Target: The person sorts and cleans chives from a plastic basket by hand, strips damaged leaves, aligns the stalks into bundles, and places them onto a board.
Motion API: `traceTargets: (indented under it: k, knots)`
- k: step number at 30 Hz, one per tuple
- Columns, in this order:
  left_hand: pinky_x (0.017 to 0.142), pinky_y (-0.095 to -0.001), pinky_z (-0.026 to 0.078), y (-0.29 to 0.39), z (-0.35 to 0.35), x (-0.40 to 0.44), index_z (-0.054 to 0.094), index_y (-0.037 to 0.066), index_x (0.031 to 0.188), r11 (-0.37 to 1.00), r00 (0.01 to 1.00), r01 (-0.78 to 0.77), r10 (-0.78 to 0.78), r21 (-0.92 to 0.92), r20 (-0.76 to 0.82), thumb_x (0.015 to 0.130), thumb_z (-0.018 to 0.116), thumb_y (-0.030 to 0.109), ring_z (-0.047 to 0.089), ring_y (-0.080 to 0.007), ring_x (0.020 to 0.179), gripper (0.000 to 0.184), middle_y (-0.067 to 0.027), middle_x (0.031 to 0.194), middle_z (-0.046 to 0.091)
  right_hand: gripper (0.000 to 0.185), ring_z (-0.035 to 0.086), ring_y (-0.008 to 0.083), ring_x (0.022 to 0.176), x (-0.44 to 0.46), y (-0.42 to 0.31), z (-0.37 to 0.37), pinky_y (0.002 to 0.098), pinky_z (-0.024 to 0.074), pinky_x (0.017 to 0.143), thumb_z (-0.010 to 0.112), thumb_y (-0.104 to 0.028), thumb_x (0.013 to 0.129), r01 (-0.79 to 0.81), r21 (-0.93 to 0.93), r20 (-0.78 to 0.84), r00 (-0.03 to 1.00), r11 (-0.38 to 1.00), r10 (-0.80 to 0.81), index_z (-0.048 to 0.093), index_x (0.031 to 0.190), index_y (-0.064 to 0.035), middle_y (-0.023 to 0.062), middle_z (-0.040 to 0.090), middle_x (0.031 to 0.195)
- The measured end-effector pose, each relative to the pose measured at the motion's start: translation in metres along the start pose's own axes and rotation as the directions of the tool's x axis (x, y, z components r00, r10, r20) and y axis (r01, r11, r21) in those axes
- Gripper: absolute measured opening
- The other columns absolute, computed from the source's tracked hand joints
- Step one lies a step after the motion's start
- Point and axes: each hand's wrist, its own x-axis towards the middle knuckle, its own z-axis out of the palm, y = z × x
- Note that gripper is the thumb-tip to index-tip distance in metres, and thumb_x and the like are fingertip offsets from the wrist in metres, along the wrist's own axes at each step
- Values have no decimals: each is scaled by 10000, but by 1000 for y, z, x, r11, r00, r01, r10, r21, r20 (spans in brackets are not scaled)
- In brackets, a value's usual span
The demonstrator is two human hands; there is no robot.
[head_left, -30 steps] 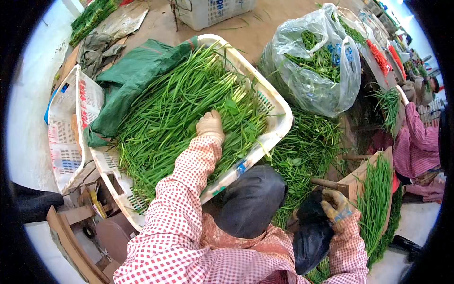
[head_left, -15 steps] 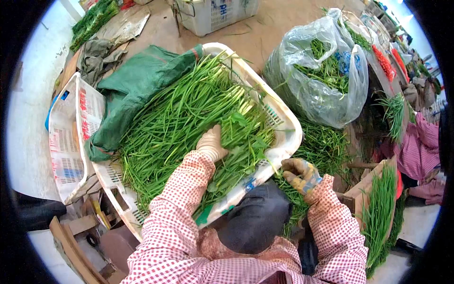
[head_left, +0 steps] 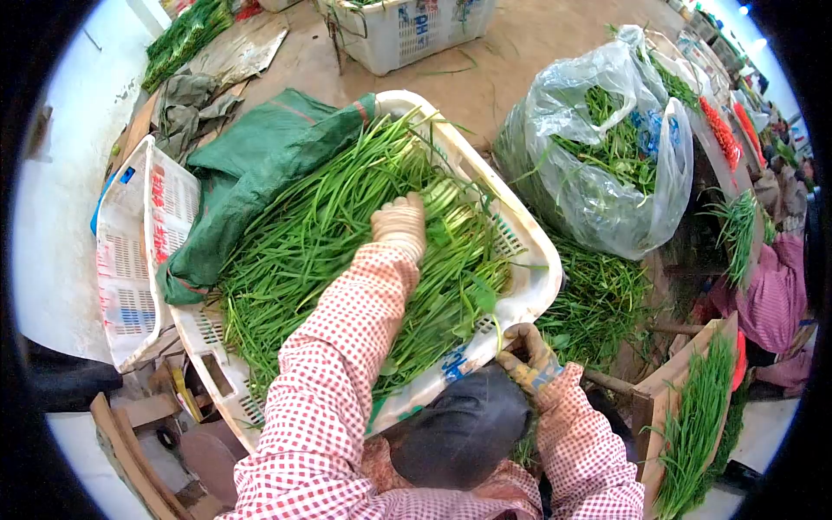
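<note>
A white plastic crate (head_left: 539,260) stands tilted before me, filled with long green garlic chives (head_left: 303,217) whose pale stem ends lie toward the right. My left hand (head_left: 400,224), in a light glove, is in the middle of the heap with its fingers curled into the chives. At the crate's near right corner is my right hand (head_left: 530,357), in a stained glove. Its thumb and fingers are bent together close to the rim, and what they hold, if anything, cannot be made out. A green woven sack (head_left: 260,160) drapes over the crate's far left side.
A clear plastic bag (head_left: 598,173) of greens stands at the right, above loose greens (head_left: 594,290) on the floor. Another crate (head_left: 407,39) is at the back, a white one (head_left: 126,260) at the left. Chives lie on a wooden board (head_left: 685,381); another person's sleeve (head_left: 771,286) shows beyond.
My left hand has moved farther up the heap toward the pale stem ends, its fingers now curled. My right hand has come closer to the crate's corner. The view has shifted slightly.
</note>
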Motion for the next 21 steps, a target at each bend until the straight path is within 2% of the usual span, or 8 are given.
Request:
traceTargets:
  k: [1,3,5,9,11,13,16,21]
  knots:
    - [854,-412,495,9,-9,-6,379,38,1287,1000,992,17,-17,-6,129,756,723,182,590,-319,1010,649,-177,1102,584,407,536,111,796,0,6,2,259,454,723,667,-147,840,6,58,-20,1000,998,-5,441,1158,-32,41,568,885]
    - [773,-387,541,7,6,-20,350,13,1311,994,988,-18,2,-105,-152,829,637,72,631,-300,956,564,-204,1037,626,412,527,117,803,1,6,4,263,452,719,657,-138,848,49,70,-25,999,996,-47,427,1175,-39,47,558,898]
    - [844,-404,528,5,-3,-13,399,11,1314,945,976,187,-146,-270,164,822,656,118,615,-302,1037,566,-199,1115,620,417,524,121,790,0,2,4,271,453,720,662,-149,849,-61,51,-4,998,997,61,428,1177,-42,44,553,877]
    - [952,-395,457,-5,-20,4,563,102,1196,997,961,-26,45,-73,273,754,707,341,551,-286,1136,523,-149,1213,570,424,525,123,782,3,7,2,271,453,719,667,-160,850,-11,22,-1,1000,1000,11,427,1178,-42,45,553,865]
    - [965,-394,446,5,-21,-12,579,116,1179,974,984,-174,166,146,66,740,725,353,527,-308,1140,520,-130,1231,534,419,530,121,762,3,12,3,265,454,701,669,-165,849,68,-8,-7,998,998,-68,434,1173,-41,40,556,847]
    - [960,-401,443,5,-13,-20,563,127,1185,953,972,-229,233,198,0,733,748,324,510,-321,1137,527,-111,1233,507,409,532,116,737,4,14,5,262,456,684,665,-154,851,54,39,-16,998,998,-53,438,1172,-43,28,556,826]
    - [940,-408,446,4,15,-24,447,101,1238,950,998,-9,30,-312,64,744,757,237,523,-337,1145,600,-165,1267,506,404,536,112,728,5,7,6,262,458,678,661,-143,851,13,55,-15,1000,998,-12,437,1172,-45,19,559,817]
    - [926,-393,461,4,3,-32,237,99,1396,812,987,113,-27,-573,156,701,730,229,586,-335,1059,862,-202,1237,546,387,537,101,730,6,11,5,253,456,680,660,-131,848,51,51,-15,999,997,-51,447,1162,-51,6,558,810]
